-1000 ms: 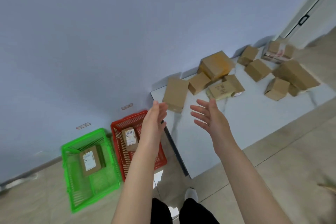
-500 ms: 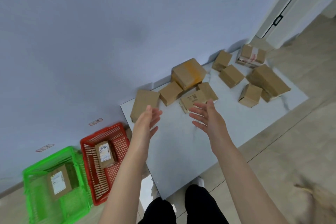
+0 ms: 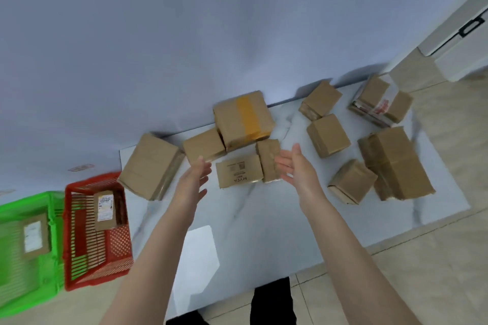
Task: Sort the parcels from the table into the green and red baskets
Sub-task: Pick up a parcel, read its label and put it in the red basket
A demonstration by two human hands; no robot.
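The near half of the white marbled surface (image 3: 237, 240) lies bare, giving open passage toward the flat printed box (image 3: 239, 171). Both empty hands, left hand (image 3: 194, 179) and right hand (image 3: 297, 170), flank it with fingers spread. A narrow box (image 3: 268, 159) touches its right end; a small cube box (image 3: 203, 145) and the yellow-taped box (image 3: 243, 120) crowd behind. A bare lane runs between these and the right-hand cluster (image 3: 328, 136).

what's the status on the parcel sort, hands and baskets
Left hand and right hand open, empty, either side of printed parcel. One parcel each in green basket and red basket. Nothing blocking.
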